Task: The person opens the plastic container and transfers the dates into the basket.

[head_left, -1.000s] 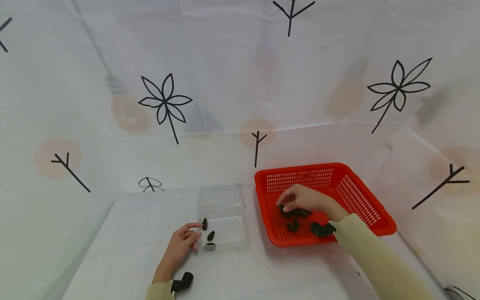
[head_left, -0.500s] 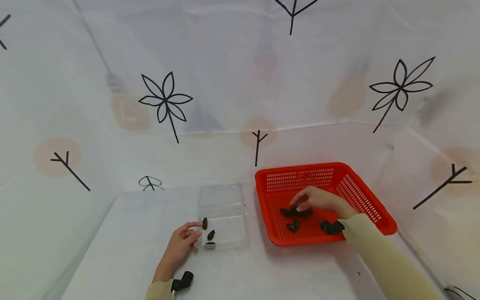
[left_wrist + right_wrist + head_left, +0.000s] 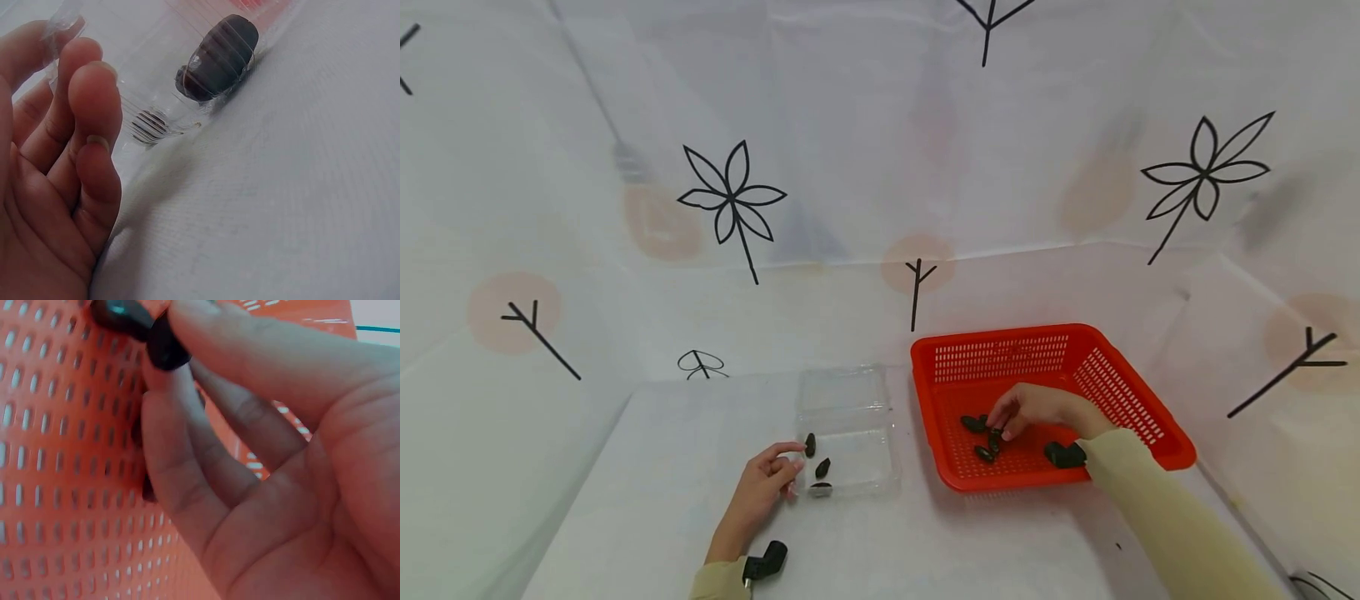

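My left hand (image 3: 762,487) is at the left edge of a clear plastic clamshell box (image 3: 861,462), index finger reaching over the rim; in the left wrist view its fingers pinch the plastic edge. Inside the box lie three small dark oval pieces (image 3: 823,468), one seen through the ribbed wall as a rounded dark lump (image 3: 220,57). Within the red basket (image 3: 936,433), my right hand (image 3: 1041,407) pinches another dark oval piece (image 3: 166,345) between thumb and finger. Several more dark pieces (image 3: 983,454) lie on the basket floor beside it, some hidden behind the fingers.
The box's clear lid (image 3: 842,390) lies folded back behind its base. A white cloth (image 3: 940,550) covers the table, and a patterned white sheet (image 3: 842,208) rises behind and at both sides. Basket walls surround the right hand.
My right hand moved rightward, then slightly down within the basket, among the dark pieces, a few of which shifted apart. The left hand has stayed at the box.
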`<action>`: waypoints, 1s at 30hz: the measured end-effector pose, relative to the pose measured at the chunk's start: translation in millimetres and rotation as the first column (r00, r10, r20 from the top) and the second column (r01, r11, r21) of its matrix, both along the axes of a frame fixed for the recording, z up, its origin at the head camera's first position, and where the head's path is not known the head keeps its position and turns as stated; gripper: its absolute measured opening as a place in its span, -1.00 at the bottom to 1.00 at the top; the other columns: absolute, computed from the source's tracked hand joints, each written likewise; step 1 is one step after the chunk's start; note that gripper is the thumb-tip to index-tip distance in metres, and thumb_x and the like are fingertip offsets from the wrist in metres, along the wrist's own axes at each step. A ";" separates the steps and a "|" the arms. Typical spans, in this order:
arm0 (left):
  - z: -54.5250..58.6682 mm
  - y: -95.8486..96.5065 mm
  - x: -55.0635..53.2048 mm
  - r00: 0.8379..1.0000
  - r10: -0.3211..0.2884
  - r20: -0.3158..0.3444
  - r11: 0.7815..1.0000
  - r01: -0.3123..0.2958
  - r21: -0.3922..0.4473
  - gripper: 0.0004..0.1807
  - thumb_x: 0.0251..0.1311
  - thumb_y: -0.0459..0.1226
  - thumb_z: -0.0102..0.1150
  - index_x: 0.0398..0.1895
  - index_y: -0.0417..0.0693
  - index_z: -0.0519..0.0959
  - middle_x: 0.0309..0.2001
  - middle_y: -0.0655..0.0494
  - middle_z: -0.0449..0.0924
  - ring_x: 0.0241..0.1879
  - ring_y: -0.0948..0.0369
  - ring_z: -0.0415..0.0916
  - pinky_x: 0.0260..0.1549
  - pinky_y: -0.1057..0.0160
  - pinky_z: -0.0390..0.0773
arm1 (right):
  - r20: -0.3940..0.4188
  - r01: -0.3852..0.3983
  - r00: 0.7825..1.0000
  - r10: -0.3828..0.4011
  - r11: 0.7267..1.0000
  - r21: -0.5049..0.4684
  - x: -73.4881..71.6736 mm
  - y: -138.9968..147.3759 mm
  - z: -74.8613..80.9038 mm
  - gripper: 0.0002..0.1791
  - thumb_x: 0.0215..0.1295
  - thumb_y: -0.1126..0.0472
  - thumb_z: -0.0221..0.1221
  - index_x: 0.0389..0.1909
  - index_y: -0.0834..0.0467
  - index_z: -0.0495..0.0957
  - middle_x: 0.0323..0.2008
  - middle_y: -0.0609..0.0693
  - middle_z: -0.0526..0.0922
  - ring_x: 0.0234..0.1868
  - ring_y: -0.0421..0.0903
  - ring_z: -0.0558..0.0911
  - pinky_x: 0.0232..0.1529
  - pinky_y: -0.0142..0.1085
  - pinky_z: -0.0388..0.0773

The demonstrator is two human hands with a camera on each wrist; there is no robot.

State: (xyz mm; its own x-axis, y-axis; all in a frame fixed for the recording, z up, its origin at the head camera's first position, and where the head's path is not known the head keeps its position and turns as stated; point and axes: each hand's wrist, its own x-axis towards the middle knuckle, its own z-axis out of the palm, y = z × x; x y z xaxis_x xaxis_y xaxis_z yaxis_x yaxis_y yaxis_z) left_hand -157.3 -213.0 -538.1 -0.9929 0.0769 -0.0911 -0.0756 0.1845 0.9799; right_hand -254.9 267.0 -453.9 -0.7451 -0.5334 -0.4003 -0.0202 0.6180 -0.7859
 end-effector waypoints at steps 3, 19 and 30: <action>0.1 0.6 0.7 1.000 0.004 -0.006 1.000 -0.004 0.002 -0.68 0.33 -0.32 0.24 0.13 -0.17 0.57 -0.57 0.02 0.46 -0.59 0.19 0.42 -0.47 0.30 0.44 | 0.006 0.012 1.000 -0.012 1.000 0.016 -0.1 -0.5 -2.6 -0.74 0.19 0.42 0.33 -0.09 0.22 0.71 -0.20 0.05 0.71 -0.16 0.00 0.64 -0.03 -0.13 0.57; -1.4 0.3 1.6 0.998 -0.005 -0.059 1.000 0.005 0.008 -0.67 0.30 -0.27 0.28 0.10 -0.15 0.58 -0.57 0.03 0.46 -0.60 0.19 0.42 -0.49 0.29 0.46 | -0.007 -0.007 1.000 0.007 1.000 -0.019 -2.2 2.9 -1.5 -0.72 0.20 0.42 0.32 -0.05 0.28 0.68 -0.21 0.10 0.72 -0.18 0.00 0.67 -0.05 -0.13 0.59; -0.9 0.0 2.1 0.998 -0.014 -0.059 1.000 0.015 0.018 -0.66 0.30 -0.29 0.27 0.11 -0.16 0.57 -0.58 0.03 0.46 -0.59 0.20 0.42 -0.49 0.29 0.47 | -0.054 -0.017 0.998 0.015 0.999 -0.041 -4.6 2.9 1.2 -0.73 0.23 0.43 0.28 -0.04 0.31 0.68 -0.20 0.11 0.73 -0.17 -0.01 0.69 -0.02 -0.12 0.58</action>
